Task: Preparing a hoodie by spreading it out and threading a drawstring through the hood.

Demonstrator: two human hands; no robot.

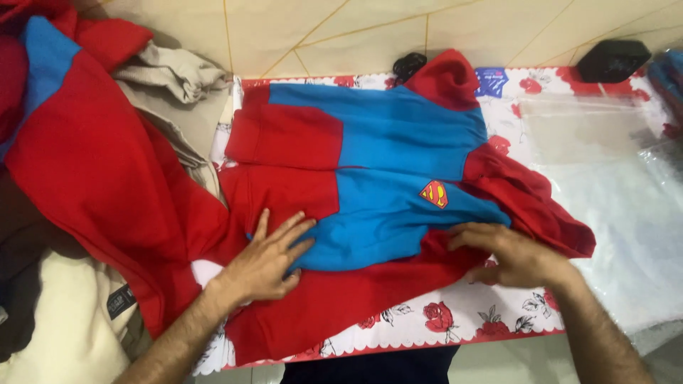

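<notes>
A red and blue hooded sweatshirt (384, 142) with a small chest emblem lies spread on a table covered by a white cloth printed with red roses (455, 316). My left hand (267, 259) lies flat with fingers apart on the lower part of the sweatshirt, where red meets blue. My right hand (509, 256) presses on the near red sleeve, with its fingers curled into the fabric by the blue panel. Whether it grips the cloth I cannot tell.
A pile of other garments, red and blue (78, 163) and beige (171, 71), lies at the left. Clear plastic bags (597, 135) cover the right side of the table. A black object (612, 58) sits at the far right on the tiled floor.
</notes>
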